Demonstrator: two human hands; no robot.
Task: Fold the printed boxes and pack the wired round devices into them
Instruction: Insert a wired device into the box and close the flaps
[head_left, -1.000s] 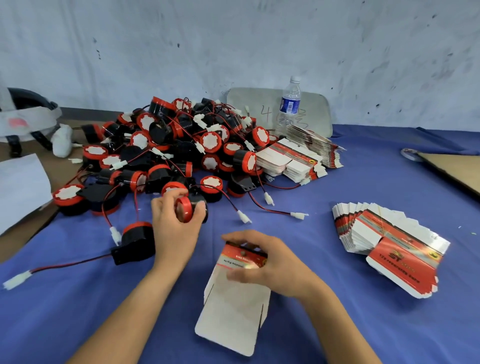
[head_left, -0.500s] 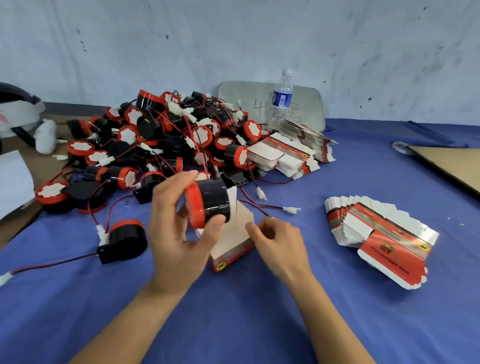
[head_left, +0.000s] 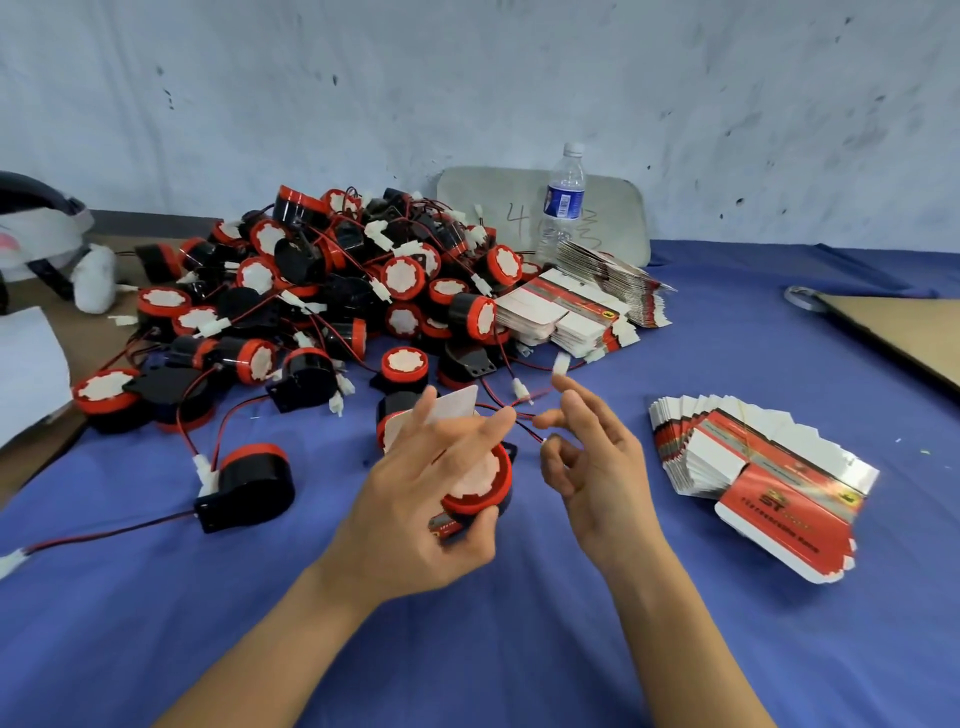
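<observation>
Blue cloth table (head_left: 519, 649): tangled heap (head_left: 322, 291) of glossy round devices, fanned flat cards (head_left: 753, 467).
Left hand (head_left: 415, 499) grips a red-rimmed, white-faced round device (head_left: 480, 483) against a half-hidden printed box (head_left: 457, 410); right hand (head_left: 597, 467), other fingers spread, pinches its thin wire (head_left: 524, 426), the contact blurred.

Even, soft light; edges bow with wide-angle distortion; slight overall blur.

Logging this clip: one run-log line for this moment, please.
stage: packing | left hand: holds round device against box | right hand: pinches wire | box: not closed
</observation>
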